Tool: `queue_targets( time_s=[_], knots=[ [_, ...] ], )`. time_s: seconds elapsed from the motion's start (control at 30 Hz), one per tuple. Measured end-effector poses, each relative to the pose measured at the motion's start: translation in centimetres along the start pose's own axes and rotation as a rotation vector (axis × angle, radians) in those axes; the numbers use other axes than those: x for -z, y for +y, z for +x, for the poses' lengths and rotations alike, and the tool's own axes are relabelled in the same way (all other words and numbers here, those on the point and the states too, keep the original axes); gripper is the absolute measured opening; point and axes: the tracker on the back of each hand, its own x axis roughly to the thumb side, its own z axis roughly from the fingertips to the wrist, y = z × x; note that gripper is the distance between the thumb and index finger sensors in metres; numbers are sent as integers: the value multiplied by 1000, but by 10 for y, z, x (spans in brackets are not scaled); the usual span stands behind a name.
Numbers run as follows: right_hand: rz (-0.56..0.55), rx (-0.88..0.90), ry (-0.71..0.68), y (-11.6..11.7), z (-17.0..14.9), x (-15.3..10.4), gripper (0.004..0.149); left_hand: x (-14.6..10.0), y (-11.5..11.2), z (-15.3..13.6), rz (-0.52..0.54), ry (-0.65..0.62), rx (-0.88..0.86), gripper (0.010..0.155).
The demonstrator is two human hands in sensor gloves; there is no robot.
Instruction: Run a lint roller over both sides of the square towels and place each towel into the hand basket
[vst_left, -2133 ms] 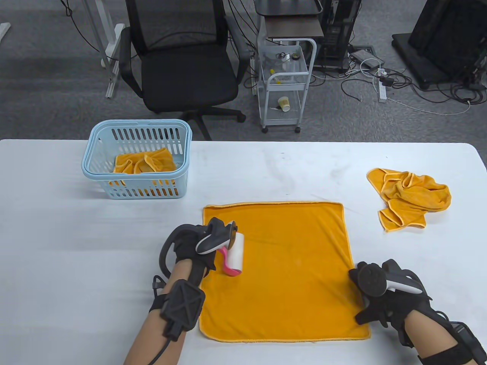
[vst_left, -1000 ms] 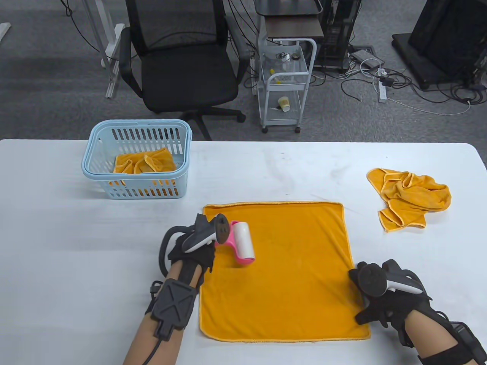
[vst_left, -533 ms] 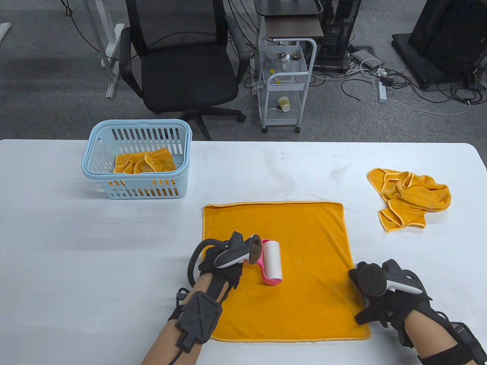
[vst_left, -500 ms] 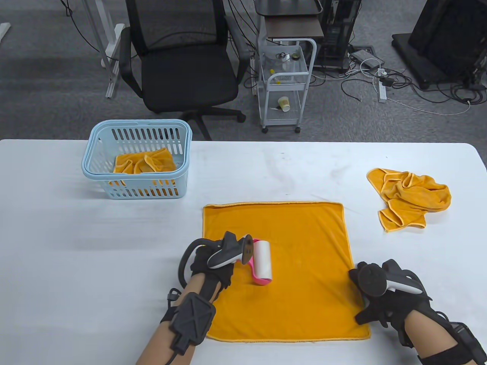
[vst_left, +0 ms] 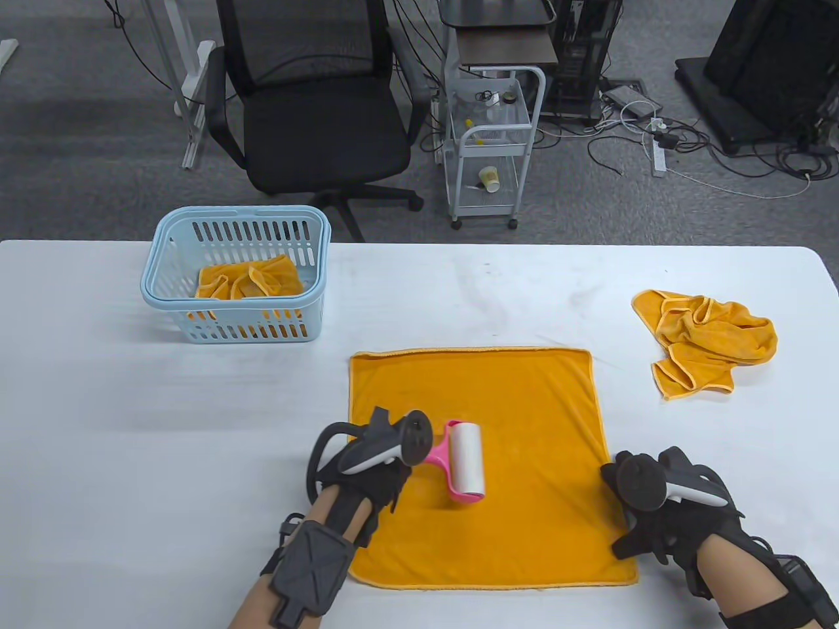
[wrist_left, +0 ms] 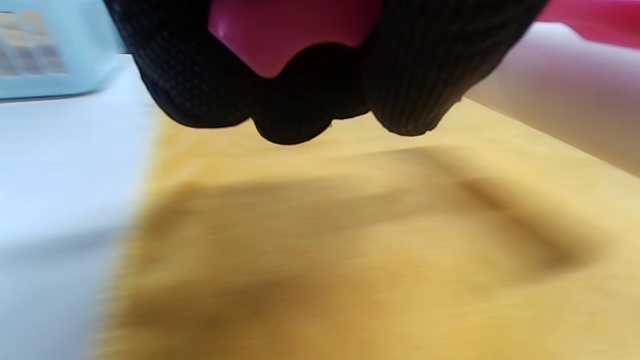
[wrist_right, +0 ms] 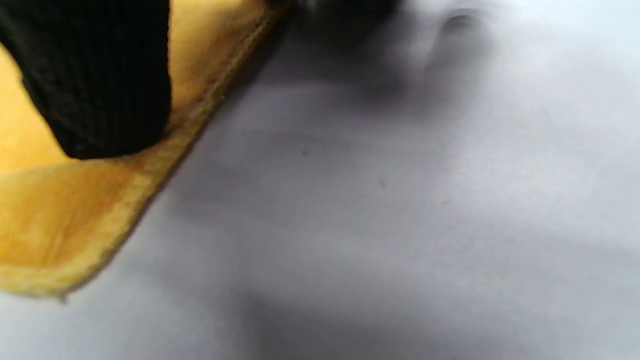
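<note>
table view: high, looking down; wrist views: very close, low; all share orange towel [vst_left: 518, 419]

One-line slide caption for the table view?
Left hand rolls lint roller over flat towel; right hand pins its corner.

grey carpet floor [vst_left: 78, 164] runs behind the white table [vst_left: 98, 406]. a black mesh office chair [vst_left: 314, 111] sits left of centre, a white wire trolley [vst_left: 491, 144] with a paper cup [vst_left: 489, 178] beside it, cables and a power strip [vst_left: 657, 156] sprawl right, dark equipment [vst_left: 767, 65] at the far corner.
</note>
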Motion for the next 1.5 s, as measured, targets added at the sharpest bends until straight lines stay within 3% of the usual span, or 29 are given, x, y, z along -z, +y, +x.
queue_targets(
  time_s=[0.17, 0.3, 0.5, 0.63, 0.77, 0.9, 1.1, 1.23, 1.3, 1.4, 1.5],
  knots=[
    [0, 1, -1, 0, 0, 0, 112, 15, -13, 47, -45, -103, 20, 51],
    [0, 0, -3, 0, 0, 0, 112, 17, -21, 48, -66, -79, 119, 48],
    [1, -1, -3, 0, 0, 0, 112, 1, -17, -10, -96, 82, 236, 42],
    [1, -2, -3, 0, 0, 0, 112, -16, -19, -72, -112, 248, 262, 41],
    [1, -1, -4, 0, 0, 0, 112, -28, -24, -103, -115, 331, 244, 41],
    [2, 0, -4, -1, 0, 0, 112, -34, -28, -115, -109, 349, 201, 41],
    [2, 6, -5, 0, 0, 1, 112, -48, -33, -139, -83, 297, -151, 48],
    [2, 7, -5, 0, 0, 1, 111, -68, -29, -176, 2, 330, -396, 61],
    [2, 7, -6, 0, 0, 1, 110, -76, -28, -193, 11, 373, -458, 68],
    [2, 8, -7, 0, 0, 1, 109, -85, -31, -218, 34, 449, -480, 56],
    [2, 8, -7, 0, 0, 1, 109, -92, -41, -240, 52, 555, -471, 56]
  ],
)
